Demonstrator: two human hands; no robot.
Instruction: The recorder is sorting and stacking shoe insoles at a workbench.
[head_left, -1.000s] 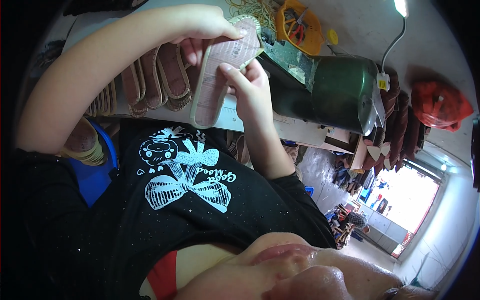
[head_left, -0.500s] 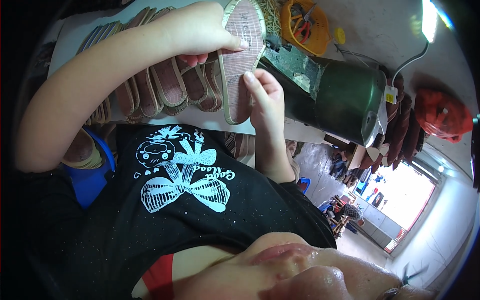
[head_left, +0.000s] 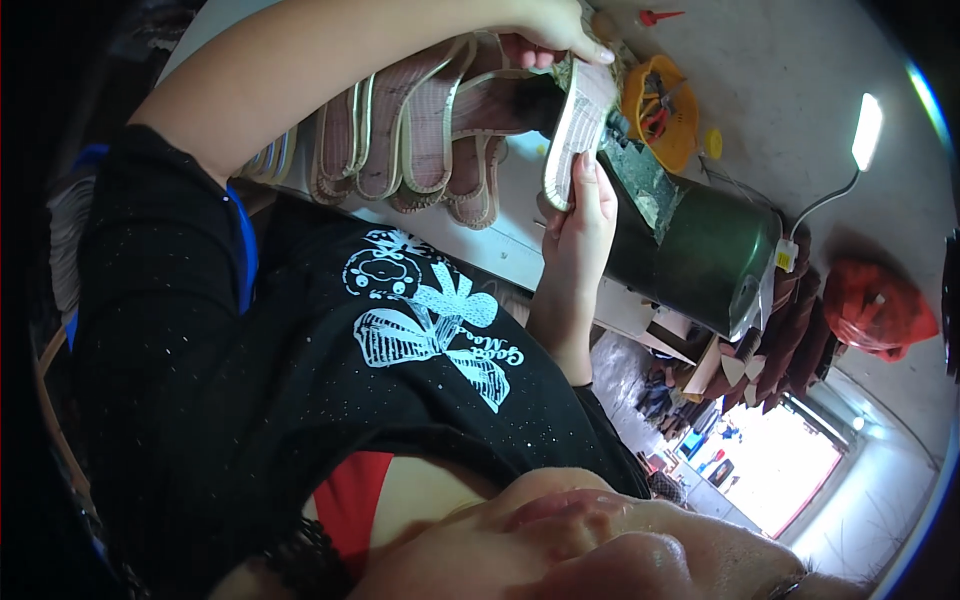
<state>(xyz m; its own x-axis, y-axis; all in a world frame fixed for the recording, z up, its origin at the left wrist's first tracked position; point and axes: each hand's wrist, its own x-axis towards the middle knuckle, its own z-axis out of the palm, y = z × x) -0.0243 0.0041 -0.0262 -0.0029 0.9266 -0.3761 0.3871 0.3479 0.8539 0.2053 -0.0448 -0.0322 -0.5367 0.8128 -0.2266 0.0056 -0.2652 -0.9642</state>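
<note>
An insole (head_left: 582, 115) with a pinkish woven face and pale edging is held tilted between my two hands, its face turned partly aside. My left hand (head_left: 562, 32) grips its far end, thumb on top. Around the near end, my right hand (head_left: 585, 215) is closed with the thumb pressed on the face; its other fingers are partly hidden. Just right of the insole stands a dark green machine (head_left: 700, 235). Left of it, several similar insoles (head_left: 425, 130) lie in overlapping rows on the pale table (head_left: 510, 245), partly covered by my left forearm.
Behind the machine sits an orange basket (head_left: 678, 140) of hand tools, with a yellow cap (head_left: 712, 143) beside it. A lit lamp (head_left: 868, 132) on a bent neck rises at the right, near a red plastic bag (head_left: 880, 315) and stacked brown pieces (head_left: 785, 345).
Both hands have carried the insole away from the rows and toward the machine. It has turned from facing me to a slanted angle. The whole view has shifted too.
</note>
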